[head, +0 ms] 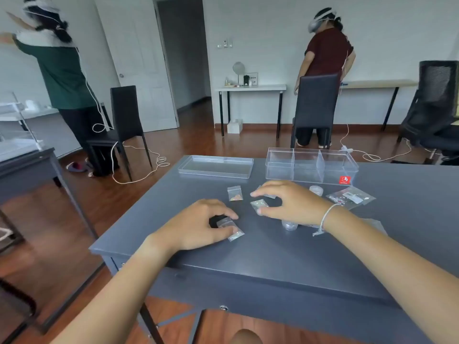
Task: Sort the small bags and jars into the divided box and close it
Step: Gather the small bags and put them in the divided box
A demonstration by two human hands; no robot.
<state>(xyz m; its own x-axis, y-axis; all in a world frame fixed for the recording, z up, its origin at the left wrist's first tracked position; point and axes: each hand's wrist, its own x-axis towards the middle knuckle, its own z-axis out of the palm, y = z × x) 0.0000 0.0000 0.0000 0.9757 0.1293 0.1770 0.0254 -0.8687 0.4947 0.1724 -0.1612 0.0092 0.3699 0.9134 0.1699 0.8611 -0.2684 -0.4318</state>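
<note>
Still at pickup stage: divided box point(311, 165) sits empty at the far edge of the grey worktop point(273, 254), its lid point(215, 166) lying flat to its left. Left hand point(196, 225) is curled with fingertips pinching a small clear zip bag point(232, 230); right hand point(290, 203) arches half-open over another bag point(258, 204), touching but not clearly gripping it. Loose: a third bag point(235, 193), two squat clear jars point(289, 224) point(316, 190), a larger labelled bag point(351, 197). Next, probably: lift and drop into a compartment (bags thin, crinkly, slippery). Box is rigid clear plastic, three cells.
</note>
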